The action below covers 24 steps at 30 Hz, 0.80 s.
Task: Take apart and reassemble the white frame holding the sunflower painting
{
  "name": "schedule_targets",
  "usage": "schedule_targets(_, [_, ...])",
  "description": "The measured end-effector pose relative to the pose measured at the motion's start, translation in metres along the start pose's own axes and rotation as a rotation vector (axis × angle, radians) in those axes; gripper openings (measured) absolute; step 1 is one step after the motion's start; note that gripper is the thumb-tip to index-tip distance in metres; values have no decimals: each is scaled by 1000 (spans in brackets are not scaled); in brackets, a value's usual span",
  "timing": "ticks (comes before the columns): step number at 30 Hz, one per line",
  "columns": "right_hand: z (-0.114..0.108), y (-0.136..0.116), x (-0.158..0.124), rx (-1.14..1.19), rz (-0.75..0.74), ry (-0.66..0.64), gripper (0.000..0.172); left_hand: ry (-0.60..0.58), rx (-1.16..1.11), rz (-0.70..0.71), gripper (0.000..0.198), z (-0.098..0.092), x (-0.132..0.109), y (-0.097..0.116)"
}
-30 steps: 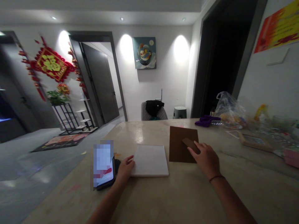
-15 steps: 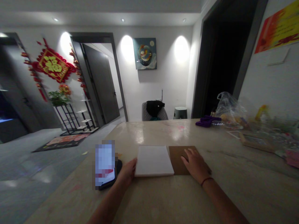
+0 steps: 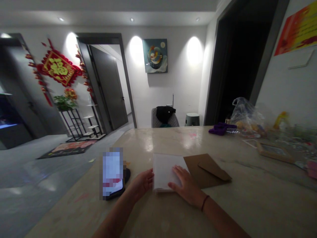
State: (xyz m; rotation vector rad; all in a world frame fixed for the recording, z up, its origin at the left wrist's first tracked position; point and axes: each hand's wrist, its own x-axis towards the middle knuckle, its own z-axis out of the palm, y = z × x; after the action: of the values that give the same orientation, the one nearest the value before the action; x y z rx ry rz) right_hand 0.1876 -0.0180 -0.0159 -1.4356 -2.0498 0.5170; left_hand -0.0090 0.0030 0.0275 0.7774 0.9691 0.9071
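Note:
A white square card or thin booklet point(image 3: 163, 168) lies flat in front of me on the table point(image 3: 158, 215). My left hand point(image 3: 142, 183) is at its left edge, fingertips touching the side, fingers bent and slightly apart. My right hand point(image 3: 185, 186) rests on its right part with the fingers spread. To the right lies a brown paper envelope point(image 3: 198, 165) with a pointed flap point(image 3: 215, 171); its left side meets the white card, and my right hand covers its near left corner. Whether the white piece has several layers, I cannot tell.
A phone point(image 3: 114, 173), its screen blurred out, leans on a dark stand left of my left hand. At the far right are a purple cloth point(image 3: 220, 128), a clear plastic bag point(image 3: 247, 119), a wooden frame point(image 3: 273, 152) and clutter. A chair point(image 3: 164, 117) stands beyond the table.
My right hand has moved left from the brown envelope onto the white card. The card has shifted right with my left hand at its edge. The envelope has turned slightly, its flap now showing.

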Motion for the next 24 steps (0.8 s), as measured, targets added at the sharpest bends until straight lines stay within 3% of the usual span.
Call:
schedule_targets(14, [4, 5, -1, -31, -72, 69, 74, -106, 19, 39, 30, -5, 6, -5])
schedule_targets(19, [3, 1, -1, -35, -48, 56, 77, -62, 70, 28, 35, -4, 8, -9])
schedule_targets(24, [3, 2, 4, 91, -56, 132, 46, 54, 125, 79, 45, -5, 15, -18])
